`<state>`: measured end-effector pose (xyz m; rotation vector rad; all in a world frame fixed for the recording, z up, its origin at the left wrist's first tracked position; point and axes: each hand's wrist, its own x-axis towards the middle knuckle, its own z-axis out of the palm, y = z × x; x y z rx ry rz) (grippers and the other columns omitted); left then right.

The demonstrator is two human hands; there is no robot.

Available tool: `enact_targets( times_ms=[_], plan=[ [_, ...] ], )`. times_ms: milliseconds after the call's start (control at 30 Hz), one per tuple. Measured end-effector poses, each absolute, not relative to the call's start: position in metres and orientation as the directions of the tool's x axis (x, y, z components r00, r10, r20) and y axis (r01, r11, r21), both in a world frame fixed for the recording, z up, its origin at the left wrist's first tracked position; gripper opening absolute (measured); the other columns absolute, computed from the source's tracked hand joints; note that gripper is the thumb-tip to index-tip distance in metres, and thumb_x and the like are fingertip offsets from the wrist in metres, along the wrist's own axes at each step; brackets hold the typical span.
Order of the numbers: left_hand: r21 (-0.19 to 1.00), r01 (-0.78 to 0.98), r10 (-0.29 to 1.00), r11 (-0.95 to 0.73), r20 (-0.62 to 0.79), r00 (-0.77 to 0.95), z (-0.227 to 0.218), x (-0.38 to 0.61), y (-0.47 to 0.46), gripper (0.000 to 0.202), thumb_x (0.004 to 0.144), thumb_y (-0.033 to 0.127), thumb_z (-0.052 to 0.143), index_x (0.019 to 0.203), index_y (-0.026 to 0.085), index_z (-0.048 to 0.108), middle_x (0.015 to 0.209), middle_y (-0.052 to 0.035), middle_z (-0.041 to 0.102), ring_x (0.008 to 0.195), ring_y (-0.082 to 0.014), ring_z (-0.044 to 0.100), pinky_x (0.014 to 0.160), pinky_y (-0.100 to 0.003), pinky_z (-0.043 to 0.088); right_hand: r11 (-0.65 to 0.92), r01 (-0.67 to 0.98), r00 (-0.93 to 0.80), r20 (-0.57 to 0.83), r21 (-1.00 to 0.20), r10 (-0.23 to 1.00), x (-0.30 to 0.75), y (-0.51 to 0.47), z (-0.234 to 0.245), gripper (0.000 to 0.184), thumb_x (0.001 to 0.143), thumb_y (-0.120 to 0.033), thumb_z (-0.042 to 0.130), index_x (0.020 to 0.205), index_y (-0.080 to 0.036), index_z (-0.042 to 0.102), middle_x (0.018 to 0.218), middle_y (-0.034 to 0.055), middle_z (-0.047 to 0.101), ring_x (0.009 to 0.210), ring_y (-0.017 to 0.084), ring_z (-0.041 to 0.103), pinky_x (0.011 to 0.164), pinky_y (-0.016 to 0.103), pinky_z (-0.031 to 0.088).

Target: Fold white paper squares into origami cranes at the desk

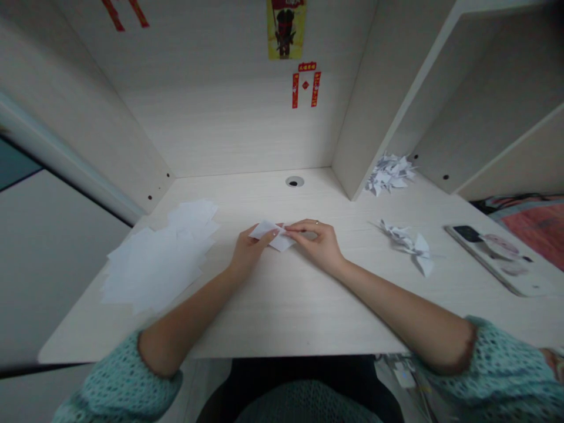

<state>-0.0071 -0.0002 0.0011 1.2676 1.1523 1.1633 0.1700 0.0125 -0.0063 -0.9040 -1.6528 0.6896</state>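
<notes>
Folded paper [281,243] is held over the middle of a pale tabletop [273,311], though whether it touches the surface cannot be told. Left fingers [267,238] grasp it from the left, thumb laid across the top, probably to keep it steady; right fingers [302,227] (one wearing a ring [316,222]) pinch it at the right, seemingly for finer control of a small crease. It lies directly between the two sets of fingers, its near corner jutting free toward the person. Left of the left forearm [189,305], flat white sheets [161,255] overlap, likely spread for easy picking. Beyond the right forearm [396,299] rest a few folded pieces [420,249], with a phone [506,270] to their right. Farther back, beside the upright panel [374,111], sits a white paper heap [390,172], apparently kept clear of the working space.
</notes>
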Motion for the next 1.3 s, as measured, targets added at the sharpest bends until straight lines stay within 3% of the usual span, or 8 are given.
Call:
enact_targets(
  times_ms=[167,267,433,667,833,1000,1300],
  plan=[
    [0.999,0.041,1.000,0.006,-0.006,0.003,0.002,-0.004,-0.004,0.030,0.065,0.038,0.075,0.086,0.016,0.074,0.088,-0.0065,0.074,0.083,-0.0218,0.066,0.078,-0.032,0.049,0.485,0.190,-0.170,0.457,-0.854,0.873,0.165,0.010,-0.009,0.011,0.076,-0.032,0.068,0.079,-0.023,0.073,0.081,0.0037,0.073,0.078,0.018,0.066,0.076,0.032,0.049],
    [0.996,-0.057,0.995,0.065,-0.069,-0.066,0.002,-0.001,-0.006,0.027,0.065,0.038,0.075,0.079,0.016,0.074,0.086,-0.0067,0.074,0.080,-0.0213,0.066,0.074,-0.031,0.049,0.436,0.166,-0.195,0.404,-0.885,0.894,0.162,0.009,-0.009,0.013,0.076,-0.034,0.068,0.079,-0.022,0.073,0.081,0.0038,0.073,0.077,0.018,0.066,0.074,0.031,0.049],
    [0.975,-0.209,0.983,0.072,-0.104,-0.148,0.003,0.002,-0.004,0.026,0.062,0.036,0.077,0.076,0.014,0.072,0.085,-0.0069,0.072,0.077,-0.0192,0.064,0.068,-0.028,0.048,0.361,0.153,-0.245,0.319,-0.920,0.916,0.163,0.012,-0.007,0.017,0.075,-0.038,0.067,0.077,-0.022,0.074,0.079,0.0035,0.074,0.075,0.018,0.067,0.071,0.031,0.049],
    [0.963,-0.266,0.962,0.040,-0.109,-0.252,0.011,-0.001,0.002,0.029,0.059,0.036,0.078,0.076,0.014,0.068,0.082,-0.0053,0.069,0.074,-0.0166,0.062,0.065,-0.026,0.047,0.353,0.190,-0.277,0.295,-0.916,0.915,0.168,0.015,-0.010,0.023,0.077,-0.041,0.064,0.075,-0.020,0.072,0.075,0.0035,0.073,0.069,0.016,0.064,0.065,0.029,0.047],
    [0.985,-0.169,0.982,0.047,-0.076,-0.171,0.005,0.000,-0.002,0.027,0.062,0.037,0.077,0.072,0.013,0.069,0.075,-0.0048,0.068,0.067,-0.0154,0.060,0.061,-0.026,0.046,0.349,0.143,-0.262,0.305,-0.926,0.916,0.164,0.010,-0.012,0.027,0.074,-0.040,0.069,0.090,-0.020,0.071,0.081,0.0041,0.073,0.074,0.017,0.065,0.069,0.028,0.047],
    [0.968,-0.217,0.981,0.129,-0.156,-0.115,0.008,0.000,-0.003,0.030,0.059,0.035,0.078,0.079,0.013,0.072,0.079,-0.0061,0.070,0.071,-0.0172,0.061,0.064,-0.028,0.047,0.322,0.179,-0.336,0.250,-0.929,0.908,0.160,0.007,-0.011,0.029,0.080,-0.045,0.061,0.074,-0.018,0.070,0.072,0.0028,0.071,0.063,0.015,0.060,0.060,0.026,0.045],
    [0.937,-0.285,0.961,0.199,-0.244,-0.130,0.014,0.003,-0.002,0.029,0.054,0.032,0.080,0.074,0.014,0.071,0.077,-0.0056,0.069,0.068,-0.0170,0.060,0.062,-0.027,0.046,0.293,0.150,-0.346,0.228,-0.944,0.910,0.159,0.008,-0.007,0.031,0.078,-0.046,0.062,0.070,-0.017,0.069,0.066,0.0025,0.067,0.056,0.012,0.055,0.053,0.024,0.041]
  ],
)
